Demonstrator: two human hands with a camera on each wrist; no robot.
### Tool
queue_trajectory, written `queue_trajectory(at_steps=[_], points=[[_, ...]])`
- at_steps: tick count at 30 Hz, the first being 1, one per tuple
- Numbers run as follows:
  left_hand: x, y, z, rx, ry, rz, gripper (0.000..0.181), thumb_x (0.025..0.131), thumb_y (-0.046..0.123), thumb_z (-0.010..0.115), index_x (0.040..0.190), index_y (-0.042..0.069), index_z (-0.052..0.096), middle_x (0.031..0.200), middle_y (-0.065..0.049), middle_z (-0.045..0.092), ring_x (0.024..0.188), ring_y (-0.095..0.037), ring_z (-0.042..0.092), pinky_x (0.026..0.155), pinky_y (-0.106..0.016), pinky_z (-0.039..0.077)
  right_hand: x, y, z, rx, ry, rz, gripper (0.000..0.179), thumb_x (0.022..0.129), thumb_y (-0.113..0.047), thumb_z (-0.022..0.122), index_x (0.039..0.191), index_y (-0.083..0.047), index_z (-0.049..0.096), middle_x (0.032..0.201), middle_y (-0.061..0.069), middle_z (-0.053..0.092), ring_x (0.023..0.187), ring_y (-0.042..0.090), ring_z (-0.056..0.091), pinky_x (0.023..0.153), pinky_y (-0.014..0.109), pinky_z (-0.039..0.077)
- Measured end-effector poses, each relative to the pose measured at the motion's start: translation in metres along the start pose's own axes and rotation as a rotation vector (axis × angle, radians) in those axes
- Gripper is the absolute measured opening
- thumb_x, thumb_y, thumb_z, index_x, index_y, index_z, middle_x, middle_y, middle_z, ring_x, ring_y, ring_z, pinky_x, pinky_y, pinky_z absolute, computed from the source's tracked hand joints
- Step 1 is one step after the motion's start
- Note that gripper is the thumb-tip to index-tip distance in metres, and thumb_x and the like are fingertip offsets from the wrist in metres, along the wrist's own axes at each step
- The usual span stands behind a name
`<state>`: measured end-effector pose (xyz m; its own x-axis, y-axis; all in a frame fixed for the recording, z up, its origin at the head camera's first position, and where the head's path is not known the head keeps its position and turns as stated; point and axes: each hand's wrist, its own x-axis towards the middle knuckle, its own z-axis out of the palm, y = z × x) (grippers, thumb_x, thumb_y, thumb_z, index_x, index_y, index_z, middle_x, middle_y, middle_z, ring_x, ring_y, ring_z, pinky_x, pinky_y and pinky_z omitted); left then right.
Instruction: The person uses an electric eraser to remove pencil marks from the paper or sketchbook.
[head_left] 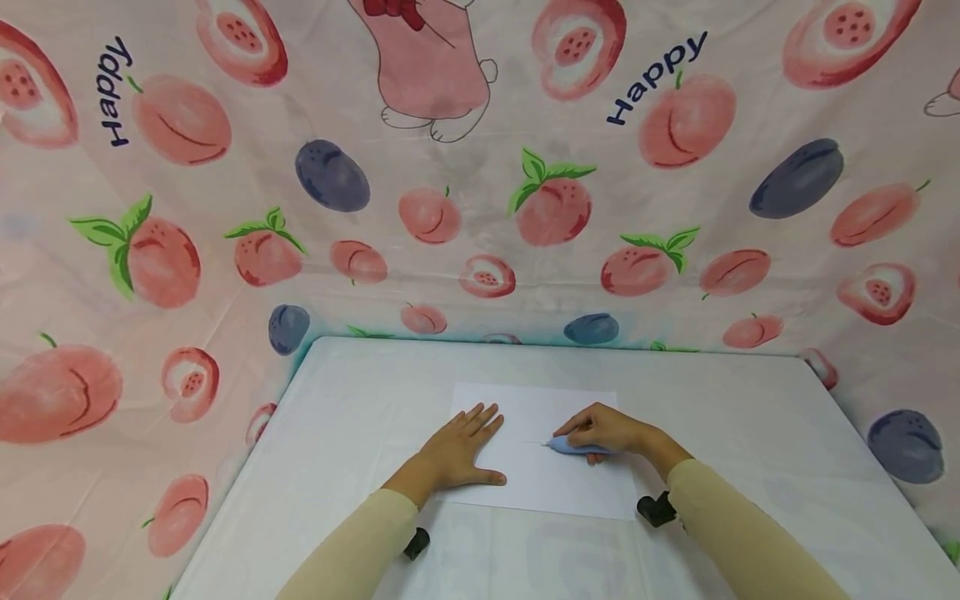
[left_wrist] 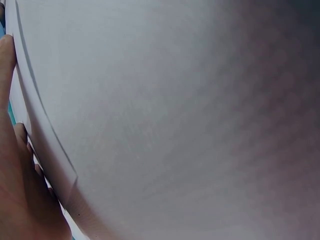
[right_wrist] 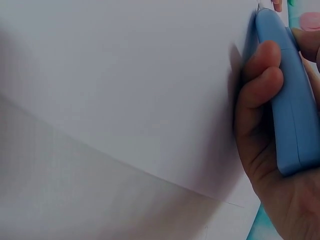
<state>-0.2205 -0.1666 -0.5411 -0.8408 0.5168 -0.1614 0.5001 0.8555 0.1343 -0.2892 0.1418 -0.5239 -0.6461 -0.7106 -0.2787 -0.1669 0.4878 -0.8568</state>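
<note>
My left hand (head_left: 459, 452) rests flat on the left part of a white paper sheet (head_left: 551, 492), fingers spread and thumb out to the side. In my right hand (head_left: 611, 429) I grip a chunky blue pen-shaped tool (right_wrist: 295, 110) with a narrow pale tip; its exact kind is not clear. The tool lies low over the sheet, its tip pointing left toward my left hand. A faint thin line shows on the paper just left of the tip. In the right wrist view, curled fingers (right_wrist: 260, 87) wrap the tool's body, with the thumb on its far side.
The sheet lies on a white-covered table (head_left: 360, 392). A fruit-printed cloth (head_left: 465, 167) hangs behind and beside it. Black wrist devices (head_left: 657, 509) sit under both sleeves.
</note>
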Motion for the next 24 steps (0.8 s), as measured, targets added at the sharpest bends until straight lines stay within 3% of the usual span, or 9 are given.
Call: queue_trajectory(at_steps=[8,24], points=[[-0.0002,-0.0006,-0.0002,-0.009,0.005,0.006,0.1,0.085,0.077,0.05,0.159,0.018,0.018,0.166,0.0,0.01,0.153,-0.021,0.008,0.124,-0.04,0.015,0.0001,0.0002,0.0,-0.024,0.025,0.012,0.026,0.096,-0.013,0.062,0.119,-0.006,0.072,0.067,0.011,0.066,0.05,0.014,0.054,0.053,0.025,0.05],[-0.0013,0.0007,-0.0019,-0.022,0.001,0.007,0.1,0.085,0.076,0.05,0.159,0.018,0.018,0.167,0.0,0.009,0.153,-0.022,0.007,0.124,-0.041,0.014,-0.0002,0.0014,-0.0004,-0.024,0.037,0.009,0.027,0.096,-0.014,0.061,0.12,-0.005,0.071,0.069,0.01,0.066,0.05,0.014,0.054,0.055,0.026,0.05]])
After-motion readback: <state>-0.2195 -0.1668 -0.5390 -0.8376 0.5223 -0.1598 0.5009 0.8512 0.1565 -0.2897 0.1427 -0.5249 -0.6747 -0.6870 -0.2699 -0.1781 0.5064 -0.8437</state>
